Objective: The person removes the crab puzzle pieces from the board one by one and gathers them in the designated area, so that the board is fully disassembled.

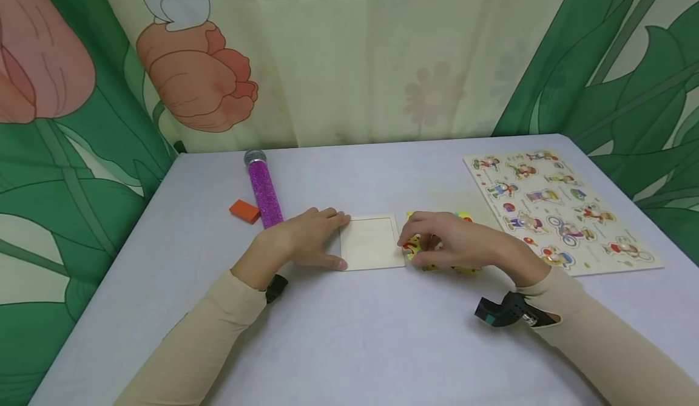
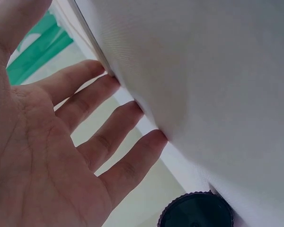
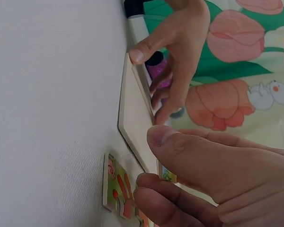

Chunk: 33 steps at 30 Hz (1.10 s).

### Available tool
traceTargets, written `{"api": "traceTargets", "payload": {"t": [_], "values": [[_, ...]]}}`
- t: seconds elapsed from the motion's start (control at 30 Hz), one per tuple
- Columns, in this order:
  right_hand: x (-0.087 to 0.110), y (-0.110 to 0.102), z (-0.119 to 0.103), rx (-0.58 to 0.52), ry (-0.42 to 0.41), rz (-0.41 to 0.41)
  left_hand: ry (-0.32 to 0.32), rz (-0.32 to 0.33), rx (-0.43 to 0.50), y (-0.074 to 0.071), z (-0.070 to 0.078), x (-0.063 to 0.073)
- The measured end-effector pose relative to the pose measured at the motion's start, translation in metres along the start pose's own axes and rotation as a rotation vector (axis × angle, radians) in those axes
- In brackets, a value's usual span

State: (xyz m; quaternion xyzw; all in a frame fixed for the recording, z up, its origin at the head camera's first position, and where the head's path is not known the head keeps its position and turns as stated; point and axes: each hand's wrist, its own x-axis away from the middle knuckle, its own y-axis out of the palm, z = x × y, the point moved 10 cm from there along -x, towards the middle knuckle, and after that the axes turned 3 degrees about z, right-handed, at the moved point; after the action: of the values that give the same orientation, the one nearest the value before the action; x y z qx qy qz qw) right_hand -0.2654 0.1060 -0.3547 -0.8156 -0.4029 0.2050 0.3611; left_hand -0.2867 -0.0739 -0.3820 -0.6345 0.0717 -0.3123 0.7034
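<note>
A square pale wooden puzzle tray point(image 1: 373, 242) lies on the table between the two hands. My left hand point(image 1: 306, 240) rests at its left edge, fingers spread and fairly straight, thumb at the near corner; the right wrist view shows that thumb point(image 3: 139, 56) touching the tray corner. Just right of the tray are colourful yellow and red puzzle pieces point(image 1: 413, 246), partly hidden beneath my right hand point(image 1: 455, 239). Its fingers bend over them, with thumb and index tips apart. In the right wrist view, puzzle pieces point(image 3: 116, 184) lie beside the tray, below the fingers.
A glittery purple microphone point(image 1: 264, 193) lies left of the left hand, beside an orange block point(image 1: 244, 211). At the right is a large board point(image 1: 568, 212) with printed cartoon figures. A patterned curtain point(image 1: 382, 60) hangs behind the white table point(image 1: 355, 333).
</note>
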Motion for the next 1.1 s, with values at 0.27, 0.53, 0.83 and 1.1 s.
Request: {"api": "traceTargets", "payload": {"t": [0.27, 0.53, 0.83, 1.1], "values": [[0.019, -0.012, 0.008, 0.034, 0.030, 0.039, -0.002, -0.007, 0.004, -0.002, 0.000, 0.002], [0.039, -0.020, 0.013, 0.040, 0.043, 0.070, 0.012, 0.001, 0.006, -0.003, 0.002, 0.003], [0.057, -0.026, 0.017, 0.046, 0.074, 0.093, 0.025, 0.011, 0.007, -0.004, 0.002, 0.003], [0.077, -0.032, 0.025, 0.123, 0.098, 0.115, 0.019, 0.003, 0.021, -0.001, 0.001, 0.002]]}}
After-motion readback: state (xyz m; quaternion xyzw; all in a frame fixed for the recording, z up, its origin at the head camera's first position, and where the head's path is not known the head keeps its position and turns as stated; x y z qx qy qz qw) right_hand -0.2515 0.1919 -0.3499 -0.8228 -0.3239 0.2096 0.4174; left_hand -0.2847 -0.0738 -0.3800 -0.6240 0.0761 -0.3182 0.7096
